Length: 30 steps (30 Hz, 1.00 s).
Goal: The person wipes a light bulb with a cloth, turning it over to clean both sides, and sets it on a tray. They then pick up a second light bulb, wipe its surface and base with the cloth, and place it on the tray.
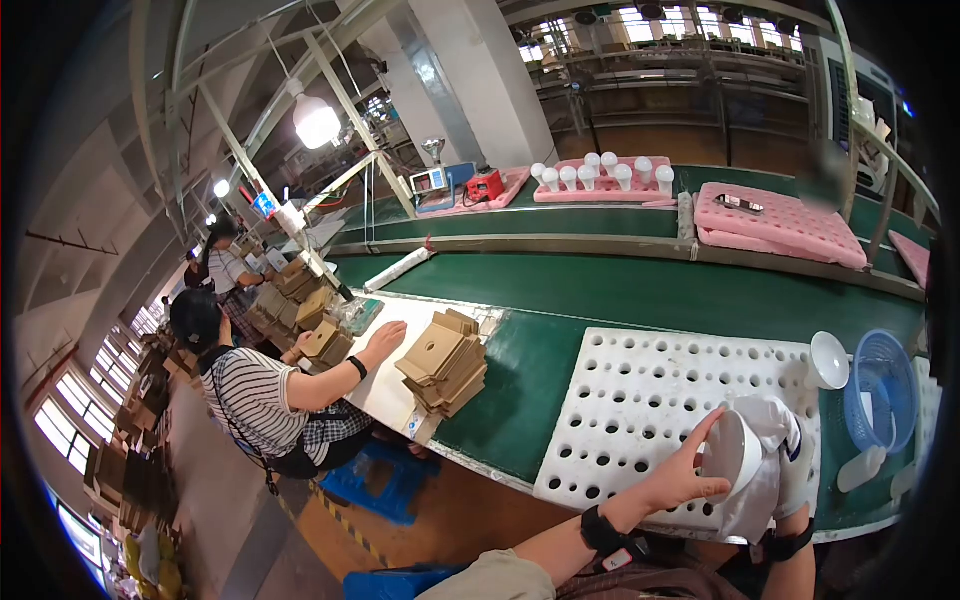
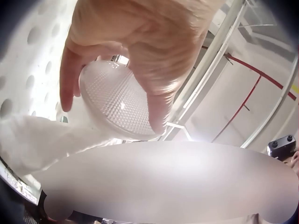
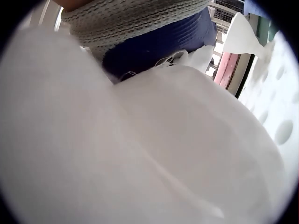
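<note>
My left hand point(image 1: 680, 475) grips a white reflector bulb point(image 1: 733, 455) by its wide rim, thumb on one side and fingers on the other. In the left wrist view, the bulb's textured clear lens point(image 2: 117, 100) shows beneath the palm. Close beside the bulb, my right hand point(image 1: 790, 435) wears a knitted glove with blue coating point(image 3: 156, 46) and holds a white cloth point(image 1: 752, 500). That cloth hangs down against the bulb and fills most of the right wrist view, hiding the fingertips. Both hands are over a white foam tray point(image 1: 620, 400) full of round holes.
Another reflector bulb point(image 1: 827, 360) stands at the tray's right edge, near a blue basket point(image 1: 885, 400). Cardboard pieces point(image 1: 445, 360) are stacked to the left, beside a seated person point(image 1: 270, 400). Round bulbs point(image 1: 610, 165) sit in pink foam across the green belt point(image 1: 620, 285).
</note>
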Motion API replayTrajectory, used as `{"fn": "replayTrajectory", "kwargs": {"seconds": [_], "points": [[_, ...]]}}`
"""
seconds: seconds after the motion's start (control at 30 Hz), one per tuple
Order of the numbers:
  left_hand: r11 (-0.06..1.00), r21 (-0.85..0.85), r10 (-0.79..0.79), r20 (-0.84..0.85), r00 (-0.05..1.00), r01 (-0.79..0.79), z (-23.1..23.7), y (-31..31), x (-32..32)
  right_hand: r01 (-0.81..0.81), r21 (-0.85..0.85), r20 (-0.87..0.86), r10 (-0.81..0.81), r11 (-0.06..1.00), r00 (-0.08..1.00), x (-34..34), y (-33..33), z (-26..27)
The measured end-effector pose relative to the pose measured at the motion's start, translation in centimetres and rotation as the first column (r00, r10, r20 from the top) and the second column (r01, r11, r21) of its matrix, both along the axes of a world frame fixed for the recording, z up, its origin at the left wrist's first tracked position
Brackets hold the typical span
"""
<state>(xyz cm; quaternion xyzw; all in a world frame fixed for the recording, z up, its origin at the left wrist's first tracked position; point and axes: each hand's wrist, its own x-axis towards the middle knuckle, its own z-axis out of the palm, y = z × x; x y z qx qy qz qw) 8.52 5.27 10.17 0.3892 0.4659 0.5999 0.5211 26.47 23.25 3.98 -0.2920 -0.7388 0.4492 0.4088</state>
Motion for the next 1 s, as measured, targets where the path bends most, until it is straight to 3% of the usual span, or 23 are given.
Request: {"fn": "replayTrajectory", "kwargs": {"seconds": [0.07, 0.13, 0.17, 0.23, 0.27, 0.3, 0.4, 0.47, 0.53, 0.57, 0.6, 0.63, 0.7, 0.77, 0.9, 0.93, 1.0], "points": [[0.998, -0.064, -0.02, -0.163, 0.986, 0.009, 0.1, -0.1, -0.3, -0.003, -0.031, -0.036, 0.002, 1.0, 0.999, -0.6, -1.8, 1.9], [0.996, -0.083, -0.027, -0.17, 0.985, 0.012, 0.5, -0.1, -0.6, 0.058, 0.34, -0.012, -0.058, 0.939, 0.998, -0.8, -3.5, 3.6], [0.995, -0.099, -0.036, -0.176, 0.984, 0.018, 0.6, -0.1, -0.5, -0.096, 0.194, 0.09, 0.08, 0.976, 0.993, -1.2, -3.7, 5.9], [0.998, -0.067, -0.012, -0.166, 0.986, 0.001, -0.7, -0.3, -0.8, -0.266, -0.225, -0.273, 0.202, 0.937, 0.941, -2.8, -5.6, 7.9], [0.984, -0.18, -0.018, -0.081, 0.997, 0.004, 1.2, -1.0, -0.9, -0.027, 0.319, 0.03, 0.018, 0.947, 0.999, -1.7, -4.0, 5.7], [0.992, -0.117, 0.024, -0.226, 0.974, -0.051, 0.6, -1.2, -1.0, -0.057, -0.007, -0.033, 0.056, 0.998, 0.998, -2.1, -3.1, 4.7], [0.983, 0.024, 0.166, -0.539, 0.826, -0.181, 2.5, -1.6, -0.8, 0.032, -0.231, -0.139, -0.065, 0.972, 0.988, -3.3, -1.5, 2.2], [0.972, 0.008, 0.208, -0.484, 0.85, -0.233, 3.1, -2.1, -1.6, 0.096, -0.285, -0.184, -0.153, 0.954, 0.971, -3.2, -0.6, 2.4], [0.974, -0.022, 0.19, -0.463, 0.865, -0.226, 3.0, -2.2, -1.7, 0.056, -0.274, -0.146, -0.099, 0.96, 0.984, -2.6, -0.5, 2.8], [0.971, 0.012, 0.208, -0.542, 0.814, -0.24, 3.3, -2.4, -1.9, 0.028, -0.079, 0.204, -0.011, 0.997, 0.979, -2.2, -1.0, 3.9], [0.968, 0.048, 0.224, -0.612, 0.758, -0.247, 3.5, -2.5, -2.0, -0.067, 0.095, 0.541, 0.005, 0.993, 0.841, -1.9, -1.1, 4.4], [0.972, 0.043, 0.207, -0.613, 0.762, -0.23, 3.7, -2.8, -2.0, -0.16, 0.1, 0.624, 0.063, 0.982, 0.779, -1.4, -1.0, 4.3], [0.969, 0.031, 0.22, -0.553, 0.804, -0.244, 3.9, -2.4, -1.6, -0.152, 0.078, 0.524, 0.089, 0.985, 0.847, -0.6, -1.5, 5.4], [0.972, 0.009, 0.229, -0.281, 0.932, -0.236, 4.4, -1.9, -0.9, -0.097, 0.048, 0.486, 0.061, 0.994, 0.872, 0.9, -1.8, 7.3], [0.993, 0.059, 0.108, -0.059, 0.992, -0.105, 3.2, 0.7, 0.5, -0.133, -0.02, 0.356, 0.132, 0.991, 0.925, 5.1, -1.8, 9.2], [0.997, 0.047, 0.067, -0.012, 0.998, -0.067, 3.0, 1.4, 1.1, -0.133, -0.048, 0.29, 0.141, 0.99, 0.946, 6.4, -1.8, 10.2], [1.0, -0.007, -0.016, -0.015, 1.0, 0.016, 1.3, 3.1, 2.3, -0.13, -0.265, -0.035, 0.126, 0.955, 0.991, 9.4, -1.6, 10.9]]}}
